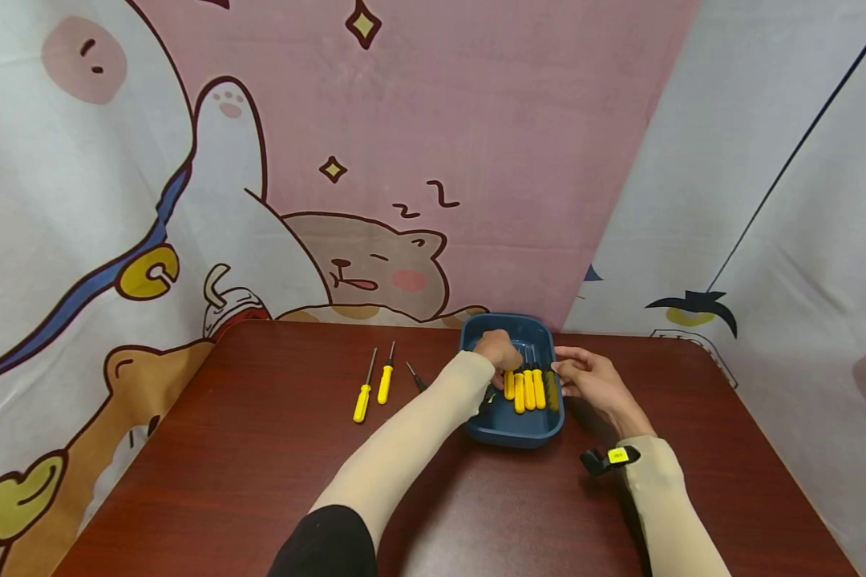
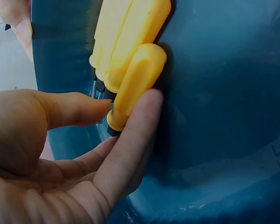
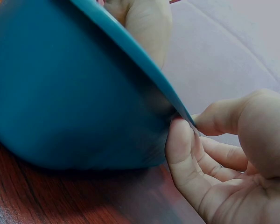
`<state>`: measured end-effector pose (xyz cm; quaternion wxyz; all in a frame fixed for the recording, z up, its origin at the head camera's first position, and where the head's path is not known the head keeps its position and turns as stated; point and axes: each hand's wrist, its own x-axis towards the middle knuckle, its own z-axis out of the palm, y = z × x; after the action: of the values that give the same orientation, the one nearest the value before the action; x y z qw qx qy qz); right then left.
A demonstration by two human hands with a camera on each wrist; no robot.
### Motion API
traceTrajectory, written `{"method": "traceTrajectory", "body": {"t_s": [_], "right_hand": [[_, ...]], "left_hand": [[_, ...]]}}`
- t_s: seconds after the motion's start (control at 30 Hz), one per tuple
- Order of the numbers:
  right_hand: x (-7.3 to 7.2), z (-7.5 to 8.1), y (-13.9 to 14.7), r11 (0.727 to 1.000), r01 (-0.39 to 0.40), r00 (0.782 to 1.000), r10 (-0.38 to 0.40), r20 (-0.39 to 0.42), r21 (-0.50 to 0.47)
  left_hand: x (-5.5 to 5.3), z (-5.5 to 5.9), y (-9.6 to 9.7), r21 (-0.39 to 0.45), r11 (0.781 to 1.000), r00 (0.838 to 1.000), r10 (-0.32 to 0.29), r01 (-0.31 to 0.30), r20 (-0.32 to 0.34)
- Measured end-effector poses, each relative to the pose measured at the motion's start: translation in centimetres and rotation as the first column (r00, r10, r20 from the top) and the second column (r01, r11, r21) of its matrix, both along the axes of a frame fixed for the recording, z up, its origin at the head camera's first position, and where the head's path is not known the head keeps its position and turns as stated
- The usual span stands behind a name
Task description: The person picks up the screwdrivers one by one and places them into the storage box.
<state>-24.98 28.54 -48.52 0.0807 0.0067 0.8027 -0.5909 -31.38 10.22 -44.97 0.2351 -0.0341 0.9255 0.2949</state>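
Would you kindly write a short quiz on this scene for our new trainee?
1. Which hand grips the edge of the bin?
2. True or false: every yellow screwdriver in view is inside the bin.
3. The left hand has its thumb and fingers around what?
a) a cup
b) a yellow handle
c) a black cable

Key
1. The right hand.
2. False: two yellow screwdrivers lie on the table, outside the bin.
3. b
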Motion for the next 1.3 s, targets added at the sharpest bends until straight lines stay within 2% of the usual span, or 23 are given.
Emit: {"method": "traceTrajectory", "body": {"t_s": [0.4,0.6,0.77,1.03,1.17,1.3], "right_hand": [[0.0,0.1,0.0,1.000,-0.001,1.000,0.001,-0.002,-0.024],[0.0,0.0,0.0,1.000,0.001,1.000,-0.001,0.001,-0.017],[0.0,0.0,0.0,1.000,0.005,1.000,-0.005,0.004,-0.019],[0.0,0.0,0.1,1.000,-0.006,1.000,0.006,-0.003,-0.013],[-0.1,-0.1,0.2,1.000,-0.009,1.000,0.009,-0.008,-0.007],[-0.1,-0.1,0.2,1.000,-0.009,1.000,0.009,-0.008,-0.006]], "left_hand": [[0.2,0.1,-0.6,0.038,0.999,1.000,0.014,-0.013,-0.023],[0.5,0.4,-0.6,-0.018,0.999,0.996,-0.051,0.050,-0.069],[1.3,1.0,-0.6,-0.055,0.996,0.988,-0.080,0.073,-0.129],[2.2,1.8,-1.0,-0.043,0.991,0.966,-0.136,0.129,-0.220],[2.3,2.1,-1.4,-0.021,0.981,0.949,-0.190,0.191,-0.251],[2.2,2.4,-2.0,-0.004,0.961,0.923,-0.268,0.278,-0.277]]}}
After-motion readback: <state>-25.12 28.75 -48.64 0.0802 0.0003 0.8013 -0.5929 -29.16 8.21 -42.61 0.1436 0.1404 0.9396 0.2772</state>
